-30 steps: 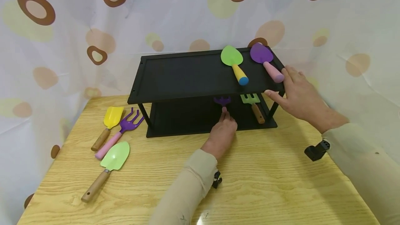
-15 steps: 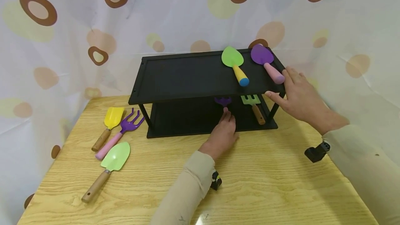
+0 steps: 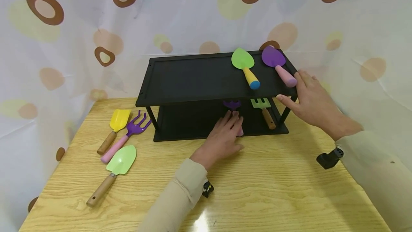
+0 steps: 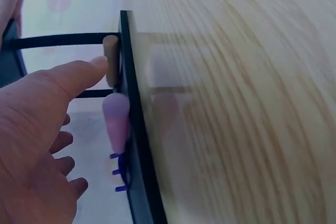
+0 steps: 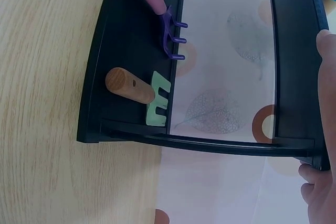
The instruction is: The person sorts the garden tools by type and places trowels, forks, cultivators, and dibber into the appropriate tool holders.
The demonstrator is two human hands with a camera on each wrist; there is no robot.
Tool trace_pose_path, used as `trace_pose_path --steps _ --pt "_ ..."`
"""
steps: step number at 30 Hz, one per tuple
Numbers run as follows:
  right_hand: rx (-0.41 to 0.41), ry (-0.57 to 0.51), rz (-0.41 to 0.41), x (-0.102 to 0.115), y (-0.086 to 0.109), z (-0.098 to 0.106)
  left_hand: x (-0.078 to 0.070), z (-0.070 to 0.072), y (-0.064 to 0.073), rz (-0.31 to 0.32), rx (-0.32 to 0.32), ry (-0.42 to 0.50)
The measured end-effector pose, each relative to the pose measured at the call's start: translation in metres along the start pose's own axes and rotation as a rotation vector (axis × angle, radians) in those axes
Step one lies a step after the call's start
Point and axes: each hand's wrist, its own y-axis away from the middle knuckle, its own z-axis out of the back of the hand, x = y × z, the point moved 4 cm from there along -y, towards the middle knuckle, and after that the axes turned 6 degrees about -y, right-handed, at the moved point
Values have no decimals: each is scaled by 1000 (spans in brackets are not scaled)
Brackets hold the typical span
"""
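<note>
A black two-tier rack (image 3: 190,81) stands on the table. On its lower tier lies a purple hand fork (image 3: 232,105) with a pink handle (image 4: 116,121), partly covered in the head view by my left hand (image 3: 220,137). That hand has relaxed, spread fingers and sits apart from the handle in the left wrist view. To the fork's right is a green hand fork (image 3: 268,117) with a wooden handle (image 5: 128,85). My right hand (image 3: 317,103) grips the rack's front right corner, thumb at the front edge and fingers along the side.
The upper tier bears a green trowel (image 3: 243,59) and a purple trowel (image 3: 273,57). Left of the rack lie a yellow shovel (image 3: 120,119), another purple hand fork (image 3: 136,128) and a light green trowel (image 3: 122,160). A patterned curtain (image 3: 193,17) hangs behind.
My left hand has let go of the pink-handled fork and drawn back left, its fingers opening. The fork stays on the lower tier. My right hand keeps its place on the rack.
</note>
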Motion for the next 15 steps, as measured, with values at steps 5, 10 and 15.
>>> trace_pose_path --steps 5,10,15 --pt "-6 -2 4 -1 0 0 6 8 14 -55 -32 -33" --pt "-10 -2 4 -2 0 0 11 15 31 -112 -39 -74" --pt "-7 2 1 -2 -1 -1 19 19 50 -130 -14 -100"
